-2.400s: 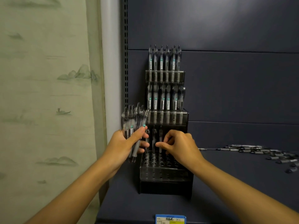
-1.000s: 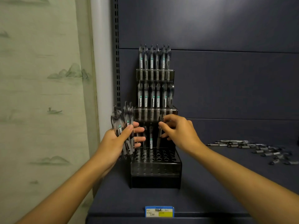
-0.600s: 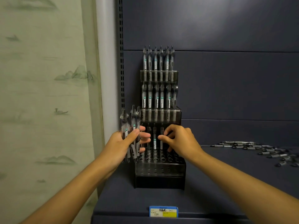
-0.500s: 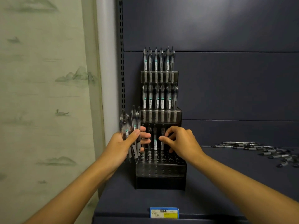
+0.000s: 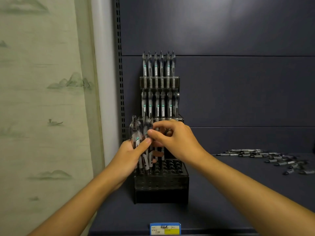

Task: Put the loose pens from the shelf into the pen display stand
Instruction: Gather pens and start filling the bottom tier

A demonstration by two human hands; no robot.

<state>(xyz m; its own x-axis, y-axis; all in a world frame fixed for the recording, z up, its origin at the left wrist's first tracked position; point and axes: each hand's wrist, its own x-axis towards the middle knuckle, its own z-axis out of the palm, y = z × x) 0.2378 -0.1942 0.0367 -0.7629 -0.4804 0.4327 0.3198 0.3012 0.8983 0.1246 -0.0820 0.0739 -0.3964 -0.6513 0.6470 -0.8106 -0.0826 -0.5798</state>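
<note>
My left hand (image 5: 129, 155) is wrapped round a bunch of pens (image 5: 139, 138), thumb pressed across the barrels; they're clear plastic w/ dark innards, grey rubbery grips at the bottom & small white labels w/ a teal band, print too small to read. The bunch stands roughly upright, clicker ends up, tips down just over the front-left holes of the pen display stand (image 5: 162, 183). My right hand (image 5: 177, 142) reaches across in front of the stand's middle, fingers curled, thumb & forefinger pinching at the top of that same bunch; can't tell exactly which pen they've got. The stand is smoky dark acrylic, stepped in 3 tiers: top & mid tiers each carry a row of pens standing vertical, tips down; the low front block is a grid of round holes, mostly bare, w/ a couple of pens upright in its back row, partly hidden by my fingers. It sits at the left end of a matte navy metal shelf (image 5: 221, 193), against a slotted upright. Well off to the right, the loose pens (image 5: 265, 158) lie flat in a scattered strip, long axes mostly left-right. A blue & yellow price tag (image 5: 165, 228) on the shelf's front edge reads approx "1.50"; rest is blurred. A pale green curtain (image 5: 42, 99) w/ a faint mountain & boat print hangs to the left.
</note>
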